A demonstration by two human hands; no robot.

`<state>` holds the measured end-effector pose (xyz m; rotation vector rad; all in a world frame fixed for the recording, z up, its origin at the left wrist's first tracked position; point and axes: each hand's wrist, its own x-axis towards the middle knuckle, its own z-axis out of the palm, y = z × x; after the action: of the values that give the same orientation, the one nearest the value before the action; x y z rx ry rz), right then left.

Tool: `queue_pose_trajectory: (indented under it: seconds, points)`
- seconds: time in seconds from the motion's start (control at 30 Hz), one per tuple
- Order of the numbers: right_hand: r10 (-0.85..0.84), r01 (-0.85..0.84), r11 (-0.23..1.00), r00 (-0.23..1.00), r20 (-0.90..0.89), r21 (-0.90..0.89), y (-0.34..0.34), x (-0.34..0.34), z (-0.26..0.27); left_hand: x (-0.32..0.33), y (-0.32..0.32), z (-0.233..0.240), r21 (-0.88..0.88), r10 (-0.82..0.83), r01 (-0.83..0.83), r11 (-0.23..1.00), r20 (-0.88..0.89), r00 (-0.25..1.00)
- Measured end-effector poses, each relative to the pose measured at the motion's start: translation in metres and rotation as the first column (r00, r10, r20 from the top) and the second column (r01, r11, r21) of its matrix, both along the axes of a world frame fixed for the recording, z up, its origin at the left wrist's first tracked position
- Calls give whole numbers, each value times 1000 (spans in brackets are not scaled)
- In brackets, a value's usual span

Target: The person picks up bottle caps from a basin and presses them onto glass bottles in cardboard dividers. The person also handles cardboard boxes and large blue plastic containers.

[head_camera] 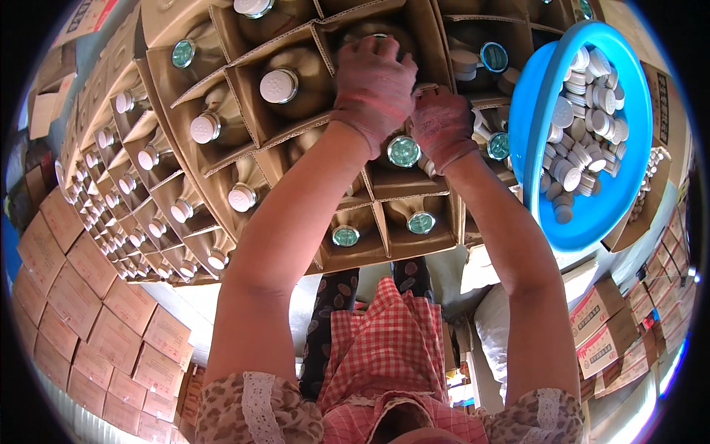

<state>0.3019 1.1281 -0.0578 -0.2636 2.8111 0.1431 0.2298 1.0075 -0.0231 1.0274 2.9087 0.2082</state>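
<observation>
My left hand [377, 89], in a pinkish-red work glove, reaches over a bottle in a divided cardboard carton [346, 261]. A bit of that bottle's rim shows beyond the fingertips; whether the fingers grip it is hidden. Close beside it on the right, my right hand [444, 125] is gloved too, its fingers curled downward. What those fingers hold, if anything, cannot be made out. A bottle with a white cap [278, 86] stands left of my left hand. Bottles with bare greenish mouths stand nearer me, among them one open bottle [404, 151] by my right wrist.
A blue plastic basin [530, 139] of loose white caps [588, 122] leans at the right, over neighbouring carton cells. Leftward runs a long row of cartons with capped bottles [148, 157]. Stacked closed cartons [83, 299] stand lower left, printed cartons [596, 333] lower right.
</observation>
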Motion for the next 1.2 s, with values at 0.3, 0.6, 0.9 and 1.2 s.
queue_pose_trajectory:
  seconds: [0.3,0.6,0.9,1.2]
  points:
    - [1,-4,998,998,-59,-60,-1,1,-6,-15,-3,-17,439,198,-182,880,9,980]
    - [-42,40,996,999,-27,-81,-1,1,-7,-19,10,-18,-14,157,-157,987,-16,987]
    - [-34,20,993,993,-115,-118,0,0,-6,-38,39,-24,-137,99,-86,987,94,991]
    - [-235,239,877,970,62,-418,-15,-15,93,-48,4,12,37,189,-249,968,543,818]
